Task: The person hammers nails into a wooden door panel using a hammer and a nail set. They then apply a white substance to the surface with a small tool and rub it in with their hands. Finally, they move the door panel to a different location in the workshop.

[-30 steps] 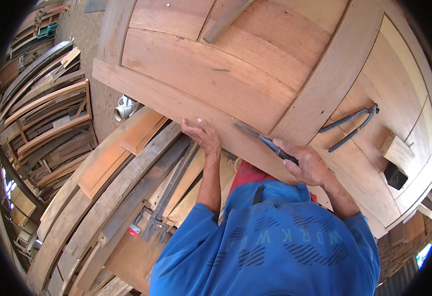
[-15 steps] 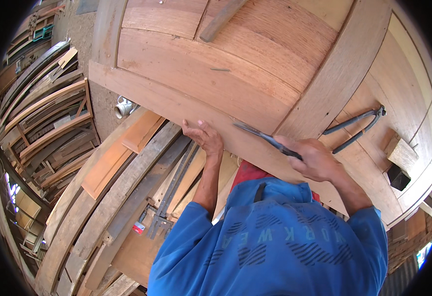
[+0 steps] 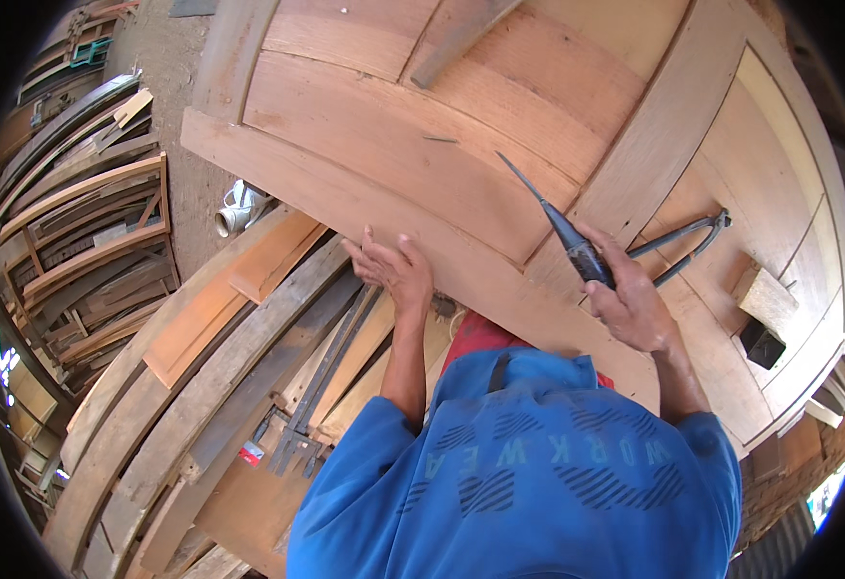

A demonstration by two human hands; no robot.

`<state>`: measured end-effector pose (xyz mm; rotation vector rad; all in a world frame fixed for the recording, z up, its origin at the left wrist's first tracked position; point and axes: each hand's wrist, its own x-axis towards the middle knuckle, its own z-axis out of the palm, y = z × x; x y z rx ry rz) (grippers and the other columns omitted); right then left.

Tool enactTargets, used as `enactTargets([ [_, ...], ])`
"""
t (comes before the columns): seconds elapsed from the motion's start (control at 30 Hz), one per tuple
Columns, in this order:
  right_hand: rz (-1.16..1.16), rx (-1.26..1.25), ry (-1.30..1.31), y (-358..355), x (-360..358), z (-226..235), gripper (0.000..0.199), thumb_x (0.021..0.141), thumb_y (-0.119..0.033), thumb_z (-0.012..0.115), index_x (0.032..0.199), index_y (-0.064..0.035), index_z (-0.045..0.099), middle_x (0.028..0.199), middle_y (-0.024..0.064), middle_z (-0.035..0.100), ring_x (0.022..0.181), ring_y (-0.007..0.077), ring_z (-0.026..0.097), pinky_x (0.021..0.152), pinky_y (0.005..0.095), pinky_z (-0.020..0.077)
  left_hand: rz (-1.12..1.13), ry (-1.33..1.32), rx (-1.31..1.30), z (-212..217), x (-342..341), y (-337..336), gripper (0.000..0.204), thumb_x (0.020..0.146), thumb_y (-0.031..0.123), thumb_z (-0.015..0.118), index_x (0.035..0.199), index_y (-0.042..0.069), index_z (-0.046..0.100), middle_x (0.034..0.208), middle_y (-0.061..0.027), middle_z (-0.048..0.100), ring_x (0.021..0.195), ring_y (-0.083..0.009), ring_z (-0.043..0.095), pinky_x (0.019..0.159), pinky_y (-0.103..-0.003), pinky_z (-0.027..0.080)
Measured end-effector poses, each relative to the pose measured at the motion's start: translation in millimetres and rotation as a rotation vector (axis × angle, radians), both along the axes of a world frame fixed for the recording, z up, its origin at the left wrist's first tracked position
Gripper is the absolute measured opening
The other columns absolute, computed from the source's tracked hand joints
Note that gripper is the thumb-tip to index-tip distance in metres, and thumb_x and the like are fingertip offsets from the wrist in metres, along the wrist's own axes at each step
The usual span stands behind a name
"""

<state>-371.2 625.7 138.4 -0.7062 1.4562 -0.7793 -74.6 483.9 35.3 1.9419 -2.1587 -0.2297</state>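
Observation:
A large wooden panelled door (image 3: pixel 365 193) lies in front of me. My right hand (image 3: pixel 635 304) is closed round the black handle of a pointed, tapering metal tool (image 3: pixel 562 227). Its dark tip points up and left over the door; whether it is a file or a knife I cannot tell. At the door's near edge, my left hand (image 3: pixel 396 273) rests with its fingers spread and nothing in it. Right of my right hand, a pair of dark pincers (image 3: pixel 678 246) lies on the door with its handles apart.
A wooden block (image 3: pixel 770 297) stands right of the pincers, beside a black square piece (image 3: pixel 762 344). A wooden stick (image 3: pixel 461 43) lies across the far panels. Planks (image 3: pixel 239 352) and a metal bar clamp (image 3: pixel 321 386) are at lower left, near a white cup-like container (image 3: pixel 234 214).
My right hand has lifted the tool from near the door's edge and swung its tip upward. The left hand stays at the edge, its fingers more spread. The view has shifted slightly.

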Motion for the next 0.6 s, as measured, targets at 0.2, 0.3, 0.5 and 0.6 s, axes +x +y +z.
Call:
enactTargets([
  [0.2,0.386,-0.073,0.248,-27.4,35.3,39.2,0.061,0.091,-0.017,0.058,0.147,-0.0077,0.038,0.093,0.0273,0.064,0.089,0.0480,0.063,0.084,0.0502,0.0495,-0.938,0.091,0.090,103.0,-67.7,26.3,0.067,0.081,0.008,0.069,0.142,0.005,0.044,0.134,-0.0252,0.055,0.130,-0.0412,0.049,0.107,-0.062,0.032],
  [0.3,0.377,-0.165,0.227,-38.3,31.5,49.7,0.056,0.094,-0.028,0.060,0.142,-0.0041,0.044,0.088,0.0262,0.066,0.088,0.0447,0.066,0.080,0.0493,0.0507,-0.831,0.184,0.579,119.2,-58.1,8.3,0.057,0.076,0.006,0.071,0.131,0.007,0.056,0.109,-0.0181,0.070,0.108,-0.0375,0.066,0.091,-0.050,0.051],
  [0.5,0.028,-0.184,0.648,-166.2,-9.5,9.4,0.047,0.103,-0.030,0.053,0.144,-0.0074,0.048,0.113,0.0261,0.070,0.106,0.0398,0.068,0.092,0.0458,0.0503,-0.636,0.150,0.560,99.5,2.1,1.2,0.069,0.079,0.009,0.071,0.144,0.022,0.053,0.083,-0.0186,0.071,0.078,-0.0383,0.070,0.069,-0.049,0.056],
  [0.6,0.004,-0.251,0.794,-230.4,-21.5,-55.0,0.050,0.103,-0.032,0.052,0.148,-0.0101,0.046,0.127,0.0288,0.064,0.113,0.0402,0.065,0.098,0.0459,0.0476,-0.681,-0.081,0.737,76.1,19.0,3.9,0.077,0.080,0.011,0.070,0.151,0.025,0.046,0.082,-0.0199,0.071,0.079,-0.0429,0.070,0.071,-0.052,0.056],
])
